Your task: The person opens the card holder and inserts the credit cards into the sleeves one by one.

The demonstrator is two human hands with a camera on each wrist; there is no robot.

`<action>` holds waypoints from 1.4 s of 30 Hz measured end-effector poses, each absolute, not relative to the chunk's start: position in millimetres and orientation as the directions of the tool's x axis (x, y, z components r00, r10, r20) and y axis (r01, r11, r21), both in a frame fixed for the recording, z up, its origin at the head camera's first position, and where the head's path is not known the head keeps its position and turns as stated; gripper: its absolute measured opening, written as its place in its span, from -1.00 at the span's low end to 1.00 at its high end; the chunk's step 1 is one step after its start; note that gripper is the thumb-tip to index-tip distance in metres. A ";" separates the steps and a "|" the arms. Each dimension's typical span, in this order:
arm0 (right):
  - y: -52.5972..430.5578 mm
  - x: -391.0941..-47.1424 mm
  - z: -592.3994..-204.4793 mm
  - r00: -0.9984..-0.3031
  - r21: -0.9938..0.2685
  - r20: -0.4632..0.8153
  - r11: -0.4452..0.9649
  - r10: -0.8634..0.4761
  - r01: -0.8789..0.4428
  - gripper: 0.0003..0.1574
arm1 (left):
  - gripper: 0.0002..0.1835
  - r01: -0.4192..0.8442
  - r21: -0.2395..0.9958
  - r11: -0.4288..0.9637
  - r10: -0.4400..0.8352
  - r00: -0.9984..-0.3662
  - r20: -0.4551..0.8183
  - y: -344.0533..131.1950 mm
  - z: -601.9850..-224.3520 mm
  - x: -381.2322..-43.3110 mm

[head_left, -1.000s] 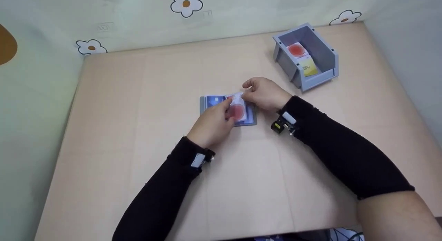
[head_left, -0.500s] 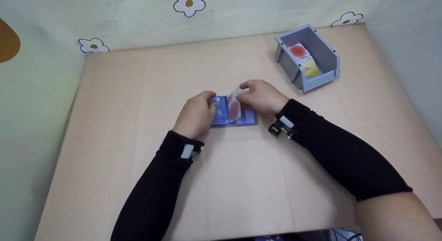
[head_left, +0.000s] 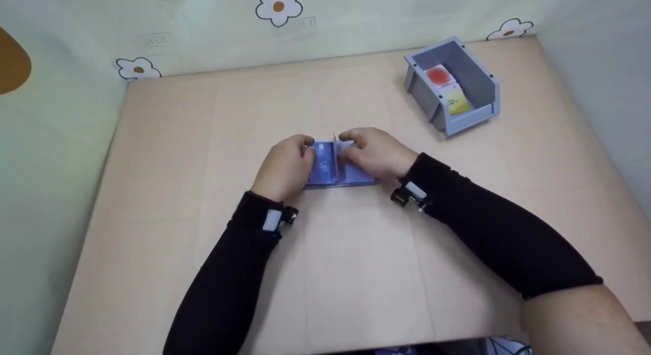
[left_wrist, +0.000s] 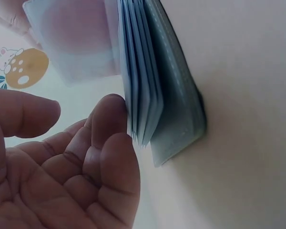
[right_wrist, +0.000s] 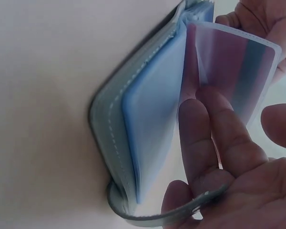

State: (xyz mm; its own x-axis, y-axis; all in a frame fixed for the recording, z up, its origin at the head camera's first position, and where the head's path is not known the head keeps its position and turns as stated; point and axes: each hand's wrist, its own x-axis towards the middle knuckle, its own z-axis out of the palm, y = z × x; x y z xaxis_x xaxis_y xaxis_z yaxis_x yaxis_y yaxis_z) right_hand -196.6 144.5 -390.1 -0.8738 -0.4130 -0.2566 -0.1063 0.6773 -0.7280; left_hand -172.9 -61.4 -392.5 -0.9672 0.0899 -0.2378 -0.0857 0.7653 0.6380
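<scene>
A card holder point(head_left: 358, 178) with a grey-green cover and clear bluish sleeves lies spread on the table. On its left half shows a blue card point(head_left: 323, 164) marked VIP. One sleeve point(right_wrist: 257, 62) with a card in it stands upright at the middle, seen edge-on in the head view. My right hand point(head_left: 379, 152) has its fingertips against this sleeve's right face, thumb apart. At the left edge, my left hand point(head_left: 285, 167) touches the stacked sleeves point(left_wrist: 140, 90) with its fingertips, its thumb held away. A strap point(right_wrist: 157, 219) loops from the cover by my right fingers.
A grey bin point(head_left: 470, 122) stands at the back right, holding a card with a red circle point(head_left: 439, 76) and a yellow card point(head_left: 457, 100). Behind the table point(head_left: 213, 116) rises a pale wall point(head_left: 203, 24) with flower prints.
My left hand has drawn back to the holder's left edge, uncovering the blue card. The right hand has moved left, and the sleeve with the red-circle card has swung upright.
</scene>
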 end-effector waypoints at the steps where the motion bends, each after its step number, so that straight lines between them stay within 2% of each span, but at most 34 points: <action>1: 143.9 -195.6 -390.4 -0.872 -0.725 -0.255 0.679 -0.419 -0.114 -0.37 | -0.54 -0.089 0.639 0.764 0.089 -0.967 -0.240 -61.6 -392.4 -173.0; 11: 139.9 -187.7 -394.4 -0.856 -0.738 -0.232 0.657 -0.462 -0.154 -0.45 | -0.50 -0.076 0.654 0.753 0.093 -0.971 -0.221 -63.5 -394.9 -174.5; 20: 139.9 -185.0 -395.0 -0.831 -0.754 -0.249 0.638 -0.497 -0.156 -0.45 | -0.46 -0.097 0.595 0.798 0.065 -0.968 -0.244 -65.3 -395.4 -173.5; 29: 141.1 -183.6 -398.6 -0.892 -0.647 -0.161 0.728 -0.421 -0.227 -0.51 | -0.45 -0.097 0.553 0.828 0.040 -0.972 -0.231 -66.2 -395.9 -172.3; 42: 143.6 -183.4 -398.5 -0.853 -0.669 -0.209 0.706 -0.478 -0.231 -0.44 | -0.44 -0.068 0.499 0.864 0.059 -0.970 -0.234 -66.1 -396.9 -172.7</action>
State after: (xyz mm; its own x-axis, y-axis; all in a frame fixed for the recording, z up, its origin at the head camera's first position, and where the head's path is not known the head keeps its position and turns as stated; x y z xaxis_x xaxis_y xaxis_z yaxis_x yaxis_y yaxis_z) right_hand -183.4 143.6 -398.5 -0.8532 -0.4777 -0.2094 -0.2311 0.7061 -0.6693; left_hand -172.7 -66.1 -396.9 -0.9705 0.0589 -0.2338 -0.0677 0.8641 0.4987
